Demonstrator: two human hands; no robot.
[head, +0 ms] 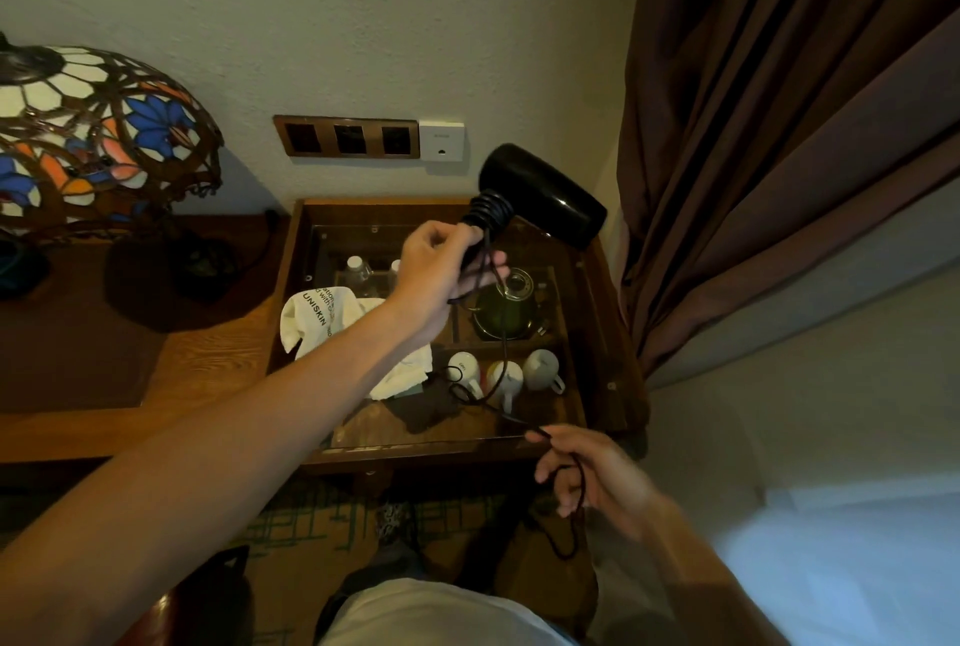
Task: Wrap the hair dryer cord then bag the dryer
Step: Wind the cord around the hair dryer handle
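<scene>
Above the table (pixel 597 333), left hand (pixel 441 276) grips dryer (pixel 540 193); right hand (pixel 597 474) pinches cord (pixel 504 359).

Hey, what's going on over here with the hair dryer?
A person is winding the cord around the handle of a black hair dryer. The left hand holds the dryer up by its handle, which already carries several coils. The right hand holds the loose cord lower down. The white bag lies on the glass-topped table.

Dryer (pixel 540 193) aloft — cord (pixel 501 375) half-wound
</scene>
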